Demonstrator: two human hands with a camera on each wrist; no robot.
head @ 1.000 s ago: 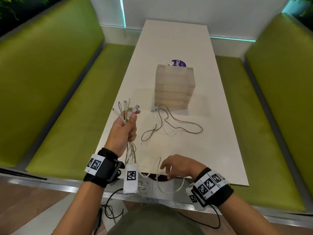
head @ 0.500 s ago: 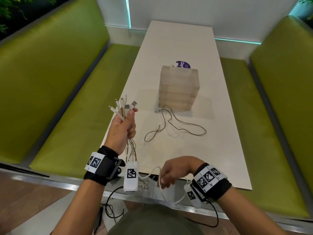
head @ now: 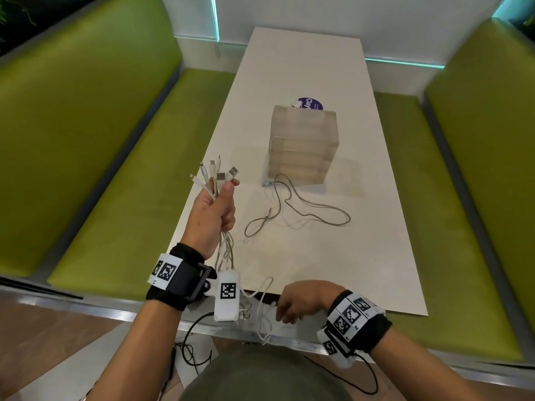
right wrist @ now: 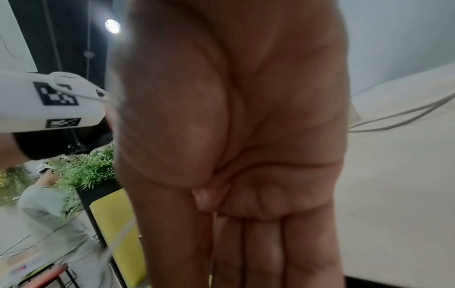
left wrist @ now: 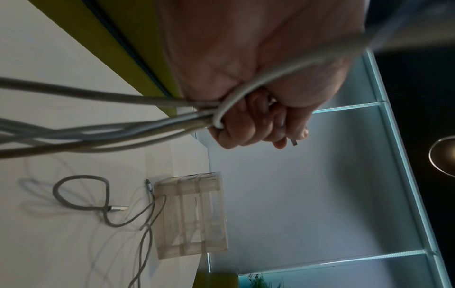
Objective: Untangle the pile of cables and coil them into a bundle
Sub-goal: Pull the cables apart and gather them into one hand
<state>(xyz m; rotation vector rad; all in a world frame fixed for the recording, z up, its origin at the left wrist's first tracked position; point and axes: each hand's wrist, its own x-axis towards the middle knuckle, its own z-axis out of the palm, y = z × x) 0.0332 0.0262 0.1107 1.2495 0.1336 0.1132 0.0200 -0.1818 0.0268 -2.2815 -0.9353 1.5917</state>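
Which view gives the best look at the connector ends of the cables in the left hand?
The head view: the plugs fan out above the left hand, each distinct. The left wrist view shows the cables entering the fist from below and only one plug tip past the fingers. The right wrist view shows none of the plugs.

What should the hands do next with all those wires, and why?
Probably the right hand should draw the white cables' loose tails up toward the left hand. The left hand already grips the bunch of white cables just below their plugs, while the tails dangle past the white table's near edge. The grey braided cable lies apart, waiting.
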